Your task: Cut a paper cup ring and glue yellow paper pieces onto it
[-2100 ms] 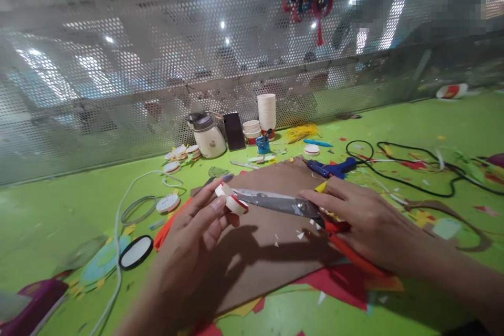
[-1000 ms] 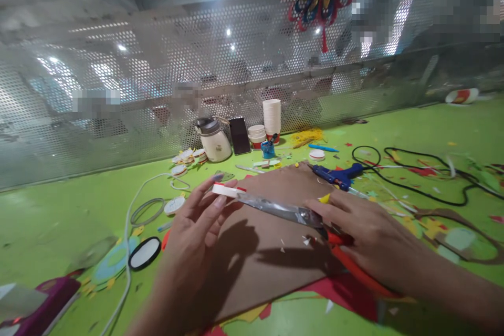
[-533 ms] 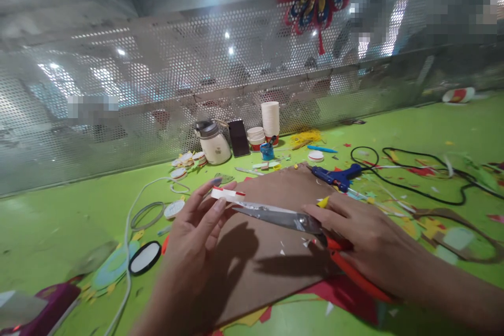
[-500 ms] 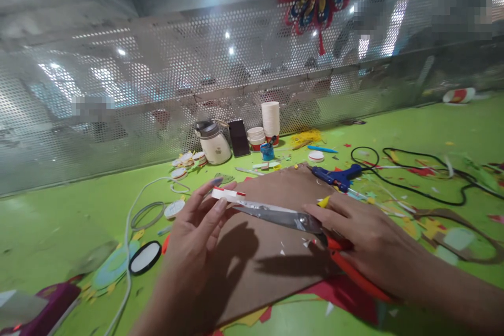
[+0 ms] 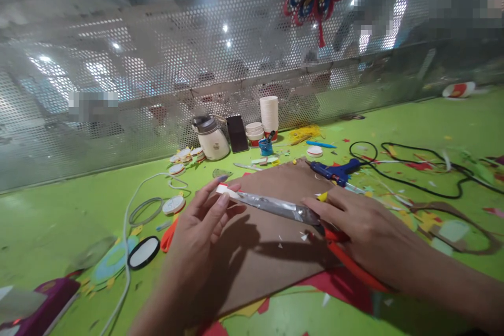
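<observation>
My left hand [image 5: 202, 218] pinches a small white paper piece with a red edge [image 5: 222, 189] between thumb and fingers. Wrapped in my right hand [image 5: 364, 226] are the orange-red handles of the scissors [image 5: 275, 208]. Their blades lie nearly closed, tips at the paper by my left thumb. Both hands are above a brown cardboard sheet [image 5: 279, 181], on which a few white snippets [image 5: 304, 236] lie. A small yellow thing [image 5: 322, 197] shows by my right fingers; I cannot tell whether they hold it.
On the green table [image 5: 51, 226] a blue glue gun [image 5: 334, 170] lies beyond my right hand, near a looped black cable [image 5: 433, 194]. At the back stand a white jug [image 5: 212, 142], a phone [image 5: 237, 134] and stacked paper cups [image 5: 269, 115]. A white cord [image 5: 126, 252] runs at left.
The scissor blades have come together at the paper piece, which now shows shorter beyond my left thumb. The whole view has shifted slightly.
</observation>
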A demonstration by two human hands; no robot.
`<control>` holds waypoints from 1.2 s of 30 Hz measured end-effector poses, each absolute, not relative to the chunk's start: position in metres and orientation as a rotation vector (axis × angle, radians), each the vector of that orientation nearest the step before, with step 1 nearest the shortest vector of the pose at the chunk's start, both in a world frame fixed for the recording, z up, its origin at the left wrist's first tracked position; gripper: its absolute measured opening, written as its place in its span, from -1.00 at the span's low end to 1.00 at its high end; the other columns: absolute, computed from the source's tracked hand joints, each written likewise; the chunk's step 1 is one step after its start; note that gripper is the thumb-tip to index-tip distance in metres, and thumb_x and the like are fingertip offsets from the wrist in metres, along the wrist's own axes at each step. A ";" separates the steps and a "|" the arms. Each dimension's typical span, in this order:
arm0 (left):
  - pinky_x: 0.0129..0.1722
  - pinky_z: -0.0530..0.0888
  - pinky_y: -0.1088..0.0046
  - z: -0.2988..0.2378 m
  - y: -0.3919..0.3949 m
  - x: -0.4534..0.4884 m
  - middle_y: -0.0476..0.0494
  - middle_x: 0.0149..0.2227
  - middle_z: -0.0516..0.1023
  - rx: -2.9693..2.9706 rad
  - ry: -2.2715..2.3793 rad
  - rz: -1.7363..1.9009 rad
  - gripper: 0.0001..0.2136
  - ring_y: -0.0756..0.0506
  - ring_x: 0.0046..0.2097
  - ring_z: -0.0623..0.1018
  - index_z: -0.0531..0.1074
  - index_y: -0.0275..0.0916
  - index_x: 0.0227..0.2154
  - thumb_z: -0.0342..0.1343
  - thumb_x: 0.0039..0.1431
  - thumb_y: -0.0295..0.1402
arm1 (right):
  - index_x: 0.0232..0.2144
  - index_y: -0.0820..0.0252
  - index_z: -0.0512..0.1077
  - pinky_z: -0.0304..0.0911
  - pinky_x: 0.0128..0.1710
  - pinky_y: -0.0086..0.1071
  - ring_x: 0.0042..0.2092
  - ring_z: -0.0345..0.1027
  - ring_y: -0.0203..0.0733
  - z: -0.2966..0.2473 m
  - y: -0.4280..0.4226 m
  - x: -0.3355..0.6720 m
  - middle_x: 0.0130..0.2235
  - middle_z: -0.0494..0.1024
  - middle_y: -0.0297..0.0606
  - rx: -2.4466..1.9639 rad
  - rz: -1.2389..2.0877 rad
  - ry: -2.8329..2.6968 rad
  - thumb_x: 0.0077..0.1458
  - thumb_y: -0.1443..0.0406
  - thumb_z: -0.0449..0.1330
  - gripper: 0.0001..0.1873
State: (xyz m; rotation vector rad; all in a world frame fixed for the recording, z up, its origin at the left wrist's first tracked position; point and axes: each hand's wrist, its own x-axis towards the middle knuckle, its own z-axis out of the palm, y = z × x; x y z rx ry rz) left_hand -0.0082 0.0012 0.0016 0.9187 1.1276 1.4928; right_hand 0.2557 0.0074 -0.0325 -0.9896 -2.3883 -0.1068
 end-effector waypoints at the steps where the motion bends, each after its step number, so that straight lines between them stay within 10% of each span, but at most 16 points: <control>1: -0.14 0.59 0.34 0.001 0.001 -0.008 -0.18 -0.10 0.66 0.943 1.140 1.477 -0.58 -0.14 -0.17 0.66 0.44 -0.14 0.03 0.32 0.09 -0.27 | 0.04 0.35 0.41 0.34 -0.33 -0.06 -0.27 0.36 0.08 -0.031 0.007 0.256 -0.25 0.47 0.02 -0.994 -0.108 -2.397 0.08 0.50 0.03 -0.55; 36: -0.13 0.62 0.27 -0.001 -0.003 0.000 -0.22 0.10 0.57 1.040 1.135 1.326 -0.54 -0.19 -0.09 0.65 0.34 -0.12 0.10 0.26 0.16 -0.21 | -0.01 0.31 0.48 0.42 -0.48 -0.11 -0.41 0.45 0.01 -0.017 -0.001 0.260 -0.22 0.57 0.10 -0.971 -0.198 -2.374 0.06 0.50 0.00 -0.54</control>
